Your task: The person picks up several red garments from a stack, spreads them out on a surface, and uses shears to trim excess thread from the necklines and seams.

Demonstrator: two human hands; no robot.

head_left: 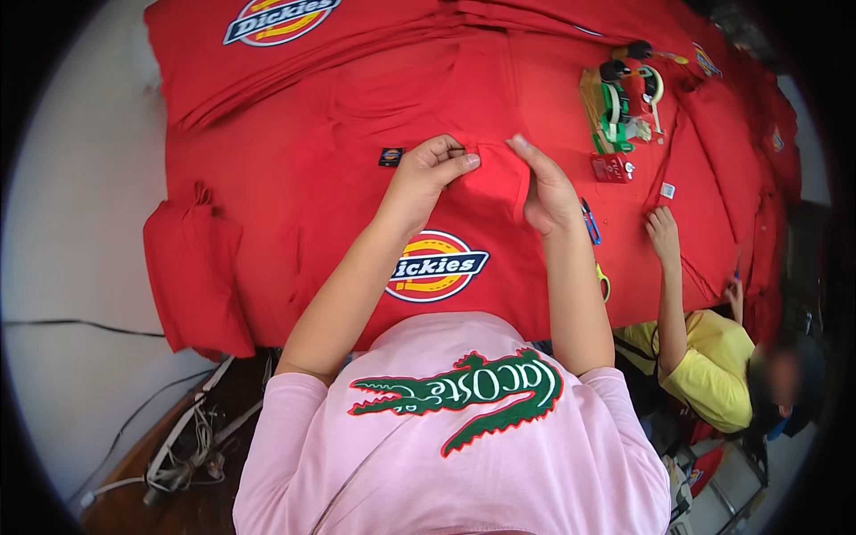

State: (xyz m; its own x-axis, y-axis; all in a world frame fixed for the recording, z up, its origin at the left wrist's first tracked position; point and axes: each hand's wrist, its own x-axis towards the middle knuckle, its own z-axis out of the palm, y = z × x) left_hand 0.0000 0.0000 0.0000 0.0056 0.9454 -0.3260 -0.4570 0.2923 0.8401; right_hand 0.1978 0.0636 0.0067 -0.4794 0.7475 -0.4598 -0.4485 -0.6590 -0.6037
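A red T-shirt [357,214] with a round-and-banner printed logo [437,265] lies spread in front of me. My left hand [426,178] pinches its fabric between thumb and fingertips, near a small dark neck label [390,157]. Opposite it, my right hand [550,194] holds the other side of the same raised piece, which looks like a sleeve hem. The right thumb points up along the edge, and its fingers are partly hidden behind the cloth. Just right of that hand are blue-handled snips [590,223] and a yellow scissors handle [604,283].
A tray [593,111] of tape rolls and tools stands at the far right, with a red box [612,168] beside it. More red shirts [357,53] are piled across the back; folded red cloth [198,267] hangs over the left edge. A co-worker in yellow [709,366] handles red cloth at right.
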